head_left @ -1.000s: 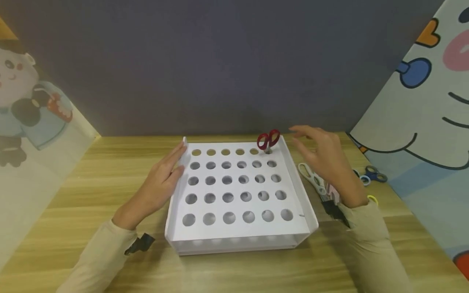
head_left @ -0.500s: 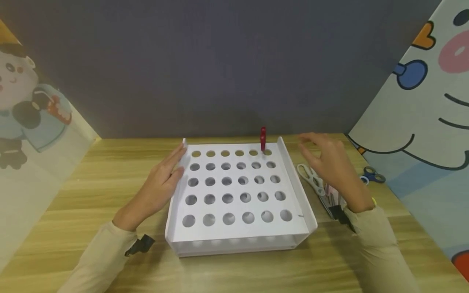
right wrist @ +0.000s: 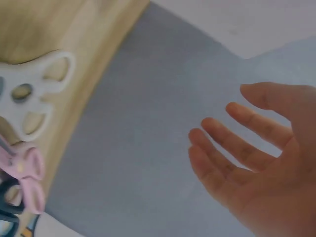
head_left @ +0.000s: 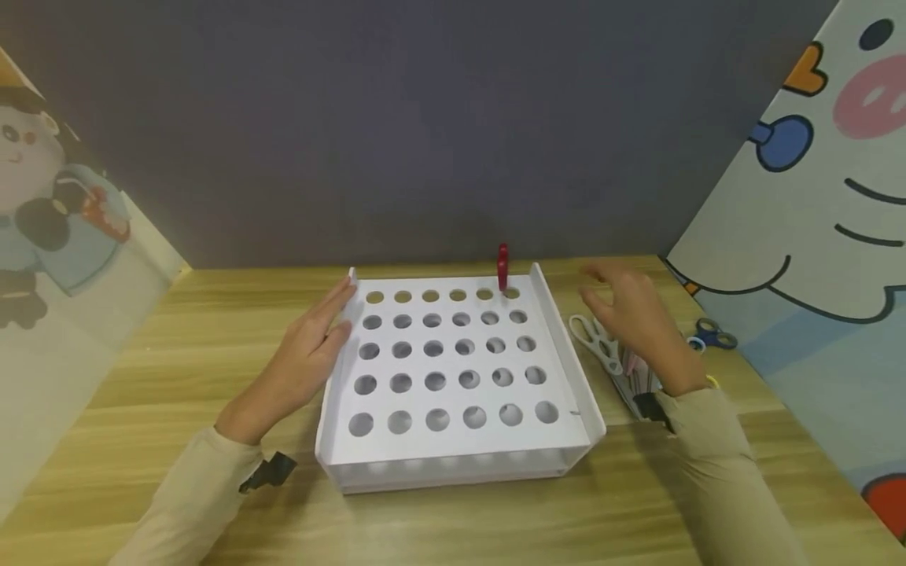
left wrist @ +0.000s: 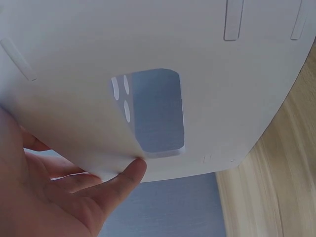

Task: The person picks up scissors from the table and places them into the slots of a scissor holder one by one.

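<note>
- Right hand [head_left: 630,310]: holds nothing, thumb and fingers apart, loosely bent, in the air right of the rack.
- Left hand [head_left: 304,350]: grips the left wall of the white perforated rack [head_left: 418,362]; left wrist view has the thumb on the outer face, fingers over the top edge, tips hidden behind it.
- Red-handled scissors [head_left: 502,267]: handles up, at the back-right corner hole of the rack; blades out of sight.
- Change: a second ago both red loops face the camera; now they show edge-on, so the pair has turned.
- Change: the gap between right fingertips and red handles is wider; left hand stays put on the wall.
- Meaning, as judged: red pair is let go and stands unaided, so that placement looks done; other rack holes hold no scissors.
- Outward, right of the rack: white-handled scissors [right wrist: 32,74], pink-handled scissors [right wrist: 19,168] beside them, dark blue-handled scissors [head_left: 711,336] farther right, all on the wood-grain table [head_left: 177,385].
</note>
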`<action>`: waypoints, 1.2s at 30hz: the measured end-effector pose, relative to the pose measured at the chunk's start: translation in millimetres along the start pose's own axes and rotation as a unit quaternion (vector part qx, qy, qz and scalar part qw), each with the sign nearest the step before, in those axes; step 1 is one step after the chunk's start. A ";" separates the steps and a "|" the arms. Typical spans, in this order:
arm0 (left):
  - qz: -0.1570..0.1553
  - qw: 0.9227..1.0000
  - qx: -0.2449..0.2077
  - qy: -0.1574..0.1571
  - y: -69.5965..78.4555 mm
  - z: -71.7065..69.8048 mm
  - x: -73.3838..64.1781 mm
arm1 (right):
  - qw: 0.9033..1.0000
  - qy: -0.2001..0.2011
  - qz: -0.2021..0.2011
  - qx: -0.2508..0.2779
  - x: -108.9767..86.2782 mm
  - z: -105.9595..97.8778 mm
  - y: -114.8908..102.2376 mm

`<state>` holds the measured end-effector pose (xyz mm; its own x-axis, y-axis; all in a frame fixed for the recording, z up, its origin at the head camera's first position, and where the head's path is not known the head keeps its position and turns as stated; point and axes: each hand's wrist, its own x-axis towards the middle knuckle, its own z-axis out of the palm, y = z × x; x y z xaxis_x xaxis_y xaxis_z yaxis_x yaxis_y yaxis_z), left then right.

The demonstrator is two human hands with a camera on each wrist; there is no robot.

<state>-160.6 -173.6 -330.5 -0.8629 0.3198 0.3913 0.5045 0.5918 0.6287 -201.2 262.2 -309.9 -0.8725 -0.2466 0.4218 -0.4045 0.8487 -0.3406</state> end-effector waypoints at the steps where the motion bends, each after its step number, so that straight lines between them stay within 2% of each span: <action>1: -0.002 1.000 0.000 -0.001 -0.2 0.1 -0.6 | 1.000 -0.010 0.004 -0.004 0.1 3.4 3.9; 7: -0.004 1.000 -0.003 0.001 0.8 0.2 -2.5 | 0.999 -0.041 0.008 -0.016 -1.0 23.4 24.4; 11: -0.005 1.000 -0.007 -0.001 3.1 0.2 -2.9 | 0.996 -0.080 0.030 -0.027 -5.1 34.0 37.6; 16: -0.004 1.000 -0.014 -0.009 5.2 1.6 -1.7 | 0.983 -0.158 0.090 -0.038 -14.1 41.9 52.3; 20: -0.005 1.000 -0.011 -0.013 5.4 1.5 -2.5 | 0.971 -0.206 0.115 -0.044 -19.8 46.4 58.9; 30: -0.013 1.000 -0.005 -0.026 7.6 -3.2 -2.1 | 0.975 -0.193 0.091 -0.066 -17.2 52.0 58.5; 36: -0.014 0.999 0.000 -0.037 10.2 -5.7 -2.0 | 0.975 -0.188 0.092 -0.071 -16.5 53.8 56.8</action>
<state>-153.5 -172.4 -321.0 -0.8769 0.3561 0.3227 0.4795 0.6014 0.6391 -224.6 289.3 -381.4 -0.9763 -0.2155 0.0174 -0.2130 0.9445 -0.2500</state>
